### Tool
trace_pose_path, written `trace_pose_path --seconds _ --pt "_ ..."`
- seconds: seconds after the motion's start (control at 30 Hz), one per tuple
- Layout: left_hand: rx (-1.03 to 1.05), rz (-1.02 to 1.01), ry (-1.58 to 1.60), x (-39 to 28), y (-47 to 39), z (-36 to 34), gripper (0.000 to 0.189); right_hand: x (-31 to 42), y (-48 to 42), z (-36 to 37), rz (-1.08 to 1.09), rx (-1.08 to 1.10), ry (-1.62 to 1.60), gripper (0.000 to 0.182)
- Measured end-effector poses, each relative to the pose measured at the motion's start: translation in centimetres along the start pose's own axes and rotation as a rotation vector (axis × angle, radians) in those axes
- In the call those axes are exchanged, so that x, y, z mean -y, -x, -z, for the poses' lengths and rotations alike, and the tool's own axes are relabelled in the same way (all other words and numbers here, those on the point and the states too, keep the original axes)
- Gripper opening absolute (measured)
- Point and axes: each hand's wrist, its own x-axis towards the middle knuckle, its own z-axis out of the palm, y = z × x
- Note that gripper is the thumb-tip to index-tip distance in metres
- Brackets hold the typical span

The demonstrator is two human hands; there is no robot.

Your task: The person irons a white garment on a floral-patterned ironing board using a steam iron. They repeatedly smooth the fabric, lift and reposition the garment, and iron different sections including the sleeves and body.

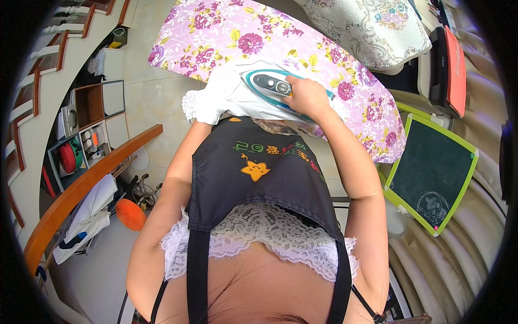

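A white garment with lace trim (238, 97) lies over the near edge of an ironing board with a pink floral cover (251, 24). On the garment rests a teal and white clothes iron (267, 83), its pointed end towards the left. My right hand (308, 95) is closed around the iron's handle. My left forearm (198, 133) reaches up into the white fabric at the garment's left part. The left hand itself is hidden under or inside the cloth, so its fingers do not show.
A green-framed chalkboard (433, 174) stands at the right. Behind the board, a patterned quilted cloth (364, 28) covers furniture, beside a black and red device (449, 73). At the left are a wooden handrail (93, 190), shelving (89, 105) and an orange round seat (130, 214).
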Motion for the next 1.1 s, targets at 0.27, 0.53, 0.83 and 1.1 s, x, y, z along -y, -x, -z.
trace_pose_path --seconds 0.27,0.53,0.83,1.1 --pt "-0.029 0.056 0.169 0.3 0.3 -0.2 0.038 -0.4 -0.1 -0.6 0.009 -0.041 -0.016 0.027" --pt "-0.042 0.15 0.481 0.5 0.5 -0.4 0.037 -0.2 0.0 -0.3 0.004 -0.01 -0.005 0.027" --pt "-0.093 0.161 0.231 4.7 1.7 -1.3 0.037 -0.2 -0.1 -0.2 -0.003 -0.001 -0.015 0.026" --pt "-0.027 0.123 0.349 2.1 0.6 -0.5 0.035 -0.2 -0.1 -0.1 -0.006 0.0 -0.022 0.026"
